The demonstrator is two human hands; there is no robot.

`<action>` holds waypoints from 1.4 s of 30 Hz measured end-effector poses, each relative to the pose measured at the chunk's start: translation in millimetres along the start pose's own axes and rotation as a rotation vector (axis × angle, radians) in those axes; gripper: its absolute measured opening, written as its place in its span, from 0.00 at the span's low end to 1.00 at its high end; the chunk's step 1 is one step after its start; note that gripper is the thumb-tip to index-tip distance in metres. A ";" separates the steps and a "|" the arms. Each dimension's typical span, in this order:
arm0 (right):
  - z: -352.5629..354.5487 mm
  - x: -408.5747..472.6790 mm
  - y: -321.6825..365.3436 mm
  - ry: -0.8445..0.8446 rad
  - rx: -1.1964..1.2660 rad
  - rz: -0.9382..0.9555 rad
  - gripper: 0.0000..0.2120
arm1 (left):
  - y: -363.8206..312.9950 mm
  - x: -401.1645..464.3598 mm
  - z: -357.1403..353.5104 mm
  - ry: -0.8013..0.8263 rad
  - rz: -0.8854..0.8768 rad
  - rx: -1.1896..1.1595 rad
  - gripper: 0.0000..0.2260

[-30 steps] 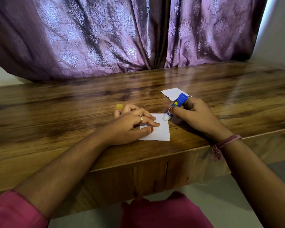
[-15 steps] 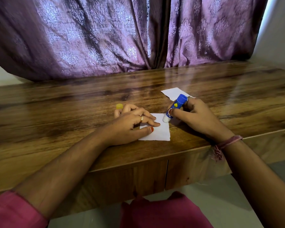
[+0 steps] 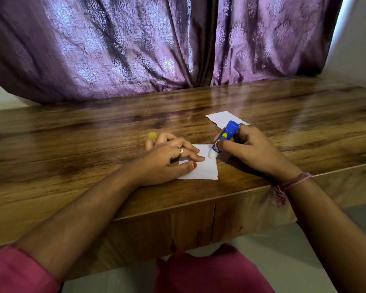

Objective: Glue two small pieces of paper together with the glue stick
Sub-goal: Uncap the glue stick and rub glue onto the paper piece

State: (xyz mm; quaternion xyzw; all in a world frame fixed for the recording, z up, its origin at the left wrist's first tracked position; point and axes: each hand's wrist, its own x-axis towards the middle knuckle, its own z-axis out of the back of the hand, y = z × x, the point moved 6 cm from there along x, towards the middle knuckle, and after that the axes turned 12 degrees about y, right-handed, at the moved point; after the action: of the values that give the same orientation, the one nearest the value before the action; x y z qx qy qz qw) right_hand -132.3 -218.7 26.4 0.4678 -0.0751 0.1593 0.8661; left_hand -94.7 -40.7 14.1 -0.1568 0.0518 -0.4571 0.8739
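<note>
1. Purple patterned curtains hang behind a long glossy brown wooden desk, which takes up most of what I can see from here.
2. On the desk, the left hand lies flat with fingers spread over a small white square of paper near the front edge, pinning it down.
3. Beside it, the right hand has its fingers wrapped round a blue glue stick, tilted so the white tip touches the paper's upper right part.
4. I judge the gluing to be under way: glue is going onto the first sheet, but how much is covered I cannot tell.
5. A second white torn piece of paper lies just behind the right hand, not yet joined; pressing it on is what is left.
6. A small yellow cap sits just beyond the left fingers, out of the way. Nothing blocks the work.
</note>
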 end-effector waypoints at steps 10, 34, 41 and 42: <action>-0.6 -0.6 -0.2 0.033 -0.007 -0.012 0.04 | 1.1 0.4 -0.1 -0.002 -0.001 0.007 0.11; -7.4 -2.4 6.6 0.116 0.017 0.015 0.09 | 3.9 2.2 -1.4 0.001 0.000 0.013 0.12; -9.0 -3.1 8.9 0.127 0.042 0.040 0.12 | 2.9 1.8 -1.3 -0.002 0.005 0.015 0.12; -9.7 -3.4 9.1 0.135 0.044 0.043 0.12 | 2.5 1.5 -1.1 -0.004 0.004 0.014 0.12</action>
State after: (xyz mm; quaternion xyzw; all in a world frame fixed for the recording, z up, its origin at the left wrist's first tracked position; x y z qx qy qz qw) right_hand -138.8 -206.6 27.3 0.4733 -0.0227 0.2105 0.8551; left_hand -92.1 -40.8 12.3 -0.1513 0.0472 -0.4553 0.8761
